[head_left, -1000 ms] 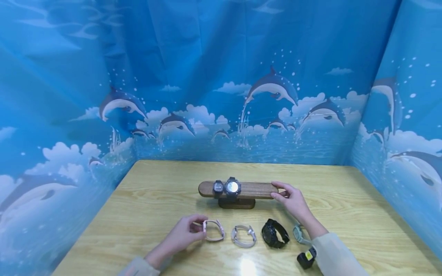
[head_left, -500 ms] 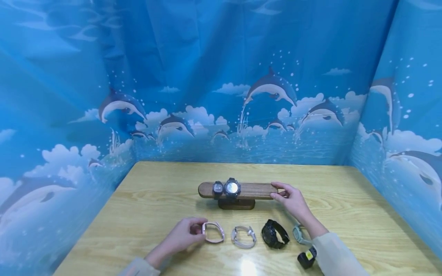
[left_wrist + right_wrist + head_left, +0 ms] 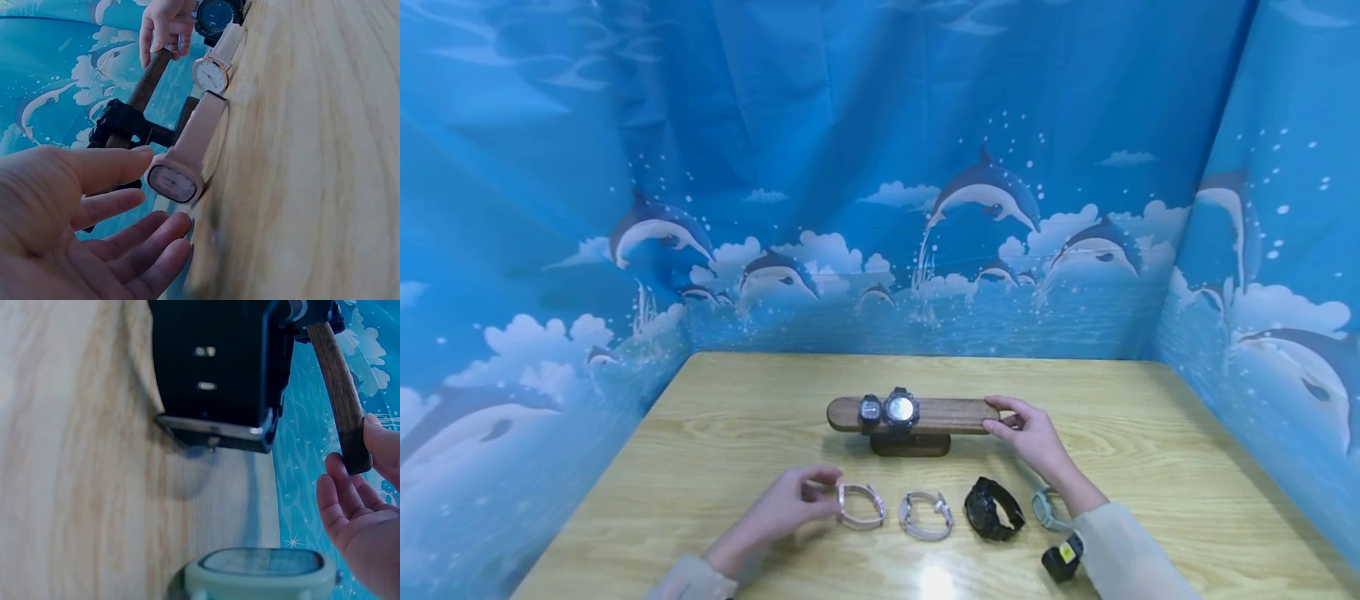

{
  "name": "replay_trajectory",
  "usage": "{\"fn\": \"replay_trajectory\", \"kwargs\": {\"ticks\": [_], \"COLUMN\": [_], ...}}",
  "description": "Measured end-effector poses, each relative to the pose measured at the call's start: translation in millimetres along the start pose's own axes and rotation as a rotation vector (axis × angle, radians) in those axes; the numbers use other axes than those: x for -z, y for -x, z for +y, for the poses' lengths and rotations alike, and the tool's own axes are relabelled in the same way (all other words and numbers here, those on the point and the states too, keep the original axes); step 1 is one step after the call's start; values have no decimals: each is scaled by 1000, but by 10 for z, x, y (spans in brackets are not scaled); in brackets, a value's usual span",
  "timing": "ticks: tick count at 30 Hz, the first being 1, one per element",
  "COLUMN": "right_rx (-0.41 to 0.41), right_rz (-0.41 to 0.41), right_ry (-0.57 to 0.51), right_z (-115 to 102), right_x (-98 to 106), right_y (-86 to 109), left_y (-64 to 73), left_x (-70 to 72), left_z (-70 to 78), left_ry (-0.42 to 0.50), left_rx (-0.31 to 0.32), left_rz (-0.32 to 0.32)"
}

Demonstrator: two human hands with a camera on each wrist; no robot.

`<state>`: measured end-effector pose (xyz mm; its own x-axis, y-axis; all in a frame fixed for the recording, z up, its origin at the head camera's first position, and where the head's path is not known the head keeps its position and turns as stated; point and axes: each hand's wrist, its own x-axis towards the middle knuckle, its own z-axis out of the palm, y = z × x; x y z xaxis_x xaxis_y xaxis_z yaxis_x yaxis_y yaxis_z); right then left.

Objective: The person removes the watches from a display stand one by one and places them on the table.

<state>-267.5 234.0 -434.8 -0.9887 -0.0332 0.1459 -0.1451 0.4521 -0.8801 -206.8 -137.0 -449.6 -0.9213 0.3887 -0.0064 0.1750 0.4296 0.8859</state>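
A small black watch with a yellow screen (image 3: 1059, 565) is seen nearest; past it a row is made by a pink watch (image 3: 190, 144), a white watch (image 3: 210, 75), a big black watch (image 3: 981, 510) and a green watch (image 3: 1042, 508); the left hand (image 3: 786, 506) is held close by the pink watch with loose, spread fingers; whether it is touched cannot be told; farther back, a wooden stand (image 3: 955, 414) is pinched at its right end by the right hand (image 3: 1033, 437); two dark watches (image 3: 899, 409) are strapped round its left part.
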Motion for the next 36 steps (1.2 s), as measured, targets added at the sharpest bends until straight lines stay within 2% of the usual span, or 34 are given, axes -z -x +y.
{"fn": "replay_trajectory", "kwargs": {"ticks": [7, 13, 21, 25, 31, 36], "right_rx": [-5, -5, -14, -12, -10, -8], "right_rz": [-1, 3, 1, -1, -2, 2], "right_ry": [-6, -3, 6, 4, 8, 13], "right_z": [-9, 4, 10, 17, 17, -19], "right_x": [-23, -23, -16, -19, -20, -9], "right_y": [-5, -2, 14, 16, 16, 27], "left_y": [-66, -104, -150, -178, -254, -337], "left_x": [121, 176, 174, 179, 225, 250], "left_z": [16, 62, 103, 112, 137, 177], "left_ry": [-36, 7, 72, 62, 48, 21], "left_rx": [3, 20, 17, -1, 5, -14], "left_rz": [56, 86, 187, 229, 305, 342]}}
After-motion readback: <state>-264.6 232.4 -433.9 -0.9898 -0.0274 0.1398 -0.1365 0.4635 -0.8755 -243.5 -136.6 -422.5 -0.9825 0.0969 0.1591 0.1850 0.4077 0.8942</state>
